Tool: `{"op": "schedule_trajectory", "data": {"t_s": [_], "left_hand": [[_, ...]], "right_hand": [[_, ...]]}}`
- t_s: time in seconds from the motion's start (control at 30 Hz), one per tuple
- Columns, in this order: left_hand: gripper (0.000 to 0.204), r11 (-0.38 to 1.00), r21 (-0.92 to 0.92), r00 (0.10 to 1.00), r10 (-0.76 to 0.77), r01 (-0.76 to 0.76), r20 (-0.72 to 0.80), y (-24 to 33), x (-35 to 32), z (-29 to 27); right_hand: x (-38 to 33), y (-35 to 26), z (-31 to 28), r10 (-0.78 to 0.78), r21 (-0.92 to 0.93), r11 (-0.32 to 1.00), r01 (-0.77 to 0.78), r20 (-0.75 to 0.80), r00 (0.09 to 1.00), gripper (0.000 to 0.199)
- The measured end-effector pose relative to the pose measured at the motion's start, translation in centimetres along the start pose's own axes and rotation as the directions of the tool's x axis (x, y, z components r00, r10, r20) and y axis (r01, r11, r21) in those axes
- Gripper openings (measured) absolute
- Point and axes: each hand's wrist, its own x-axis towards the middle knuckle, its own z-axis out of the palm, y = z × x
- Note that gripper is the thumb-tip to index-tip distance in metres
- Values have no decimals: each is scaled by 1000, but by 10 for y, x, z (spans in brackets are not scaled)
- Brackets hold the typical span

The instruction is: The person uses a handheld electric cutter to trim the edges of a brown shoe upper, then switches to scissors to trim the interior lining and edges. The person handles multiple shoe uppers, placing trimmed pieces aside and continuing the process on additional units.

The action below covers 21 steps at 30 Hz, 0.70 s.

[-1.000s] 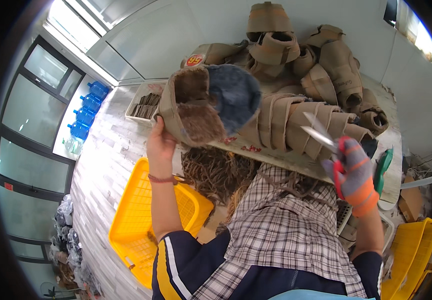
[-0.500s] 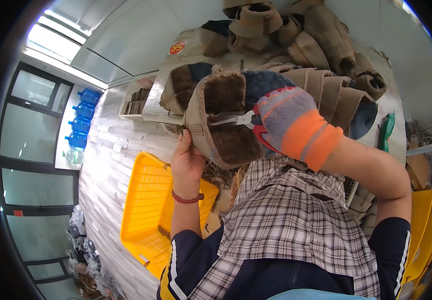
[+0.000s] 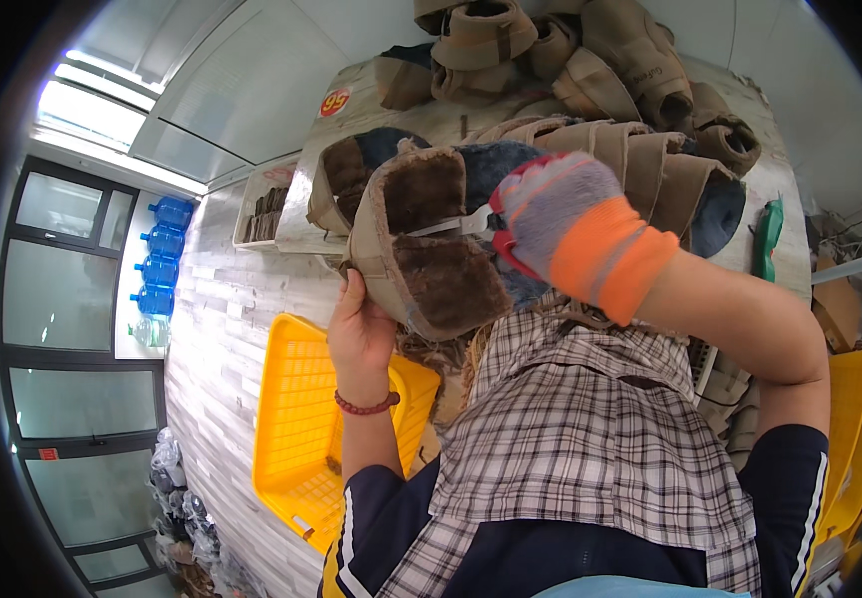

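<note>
My right hand (image 3: 566, 224), in a grey, orange and red glove, grips red-handled scissors (image 3: 448, 226). Their blades lie across the plush inside of a curved tan fabric piece (image 3: 451, 284), between its two brown patches; blue plush lines the far right part. Whether the blades touch thread or lining is too small to tell. Pinching the outer left edge of that piece is my bare left hand (image 3: 361, 334), thumb uppermost, with a red bead bracelet on the wrist. A similar plush-lined piece (image 3: 336, 189) stands just behind on the table.
Overlapping tan pieces (image 3: 640, 164) line the table (image 3: 351, 105), with rolled ones (image 3: 590, 85) heaped behind. A green-handled tool (image 3: 768, 239) lies at the right edge. Yellow baskets stand low left (image 3: 287, 419) and right (image 3: 855, 429). A white bin (image 3: 257, 214) sits beyond the table's left side.
The picture has shifted slightly, so the table and its pieces appear further left. Both hands keep their holds; the scissors stay inside the piece, their blades looking closer together than before.
</note>
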Motion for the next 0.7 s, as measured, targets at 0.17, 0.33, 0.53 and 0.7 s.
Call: {"op": "schedule_trajectory", "data": {"t_s": [0.17,0.33,0.53,0.7], "left_hand": [[27,997,-37,996,-66,64,-64,5,2,-5],[27,994,-49,993,-103,101,-54,4,3,-8],[27,991,-69,991,-115,111,-62,4,4,-3],[29,990,-35,991,-134,133,-21,4,3,5]], "right_hand": [[4,22,16,77,-168,980,-102,-149,986,34],[14,31,24,-44,-202,979,5,-188,981,32],[20,29,30,-88,-273,961,28,-210,974,32],[17,27,31,-20,-190,982,-8,-142,990,32]]}}
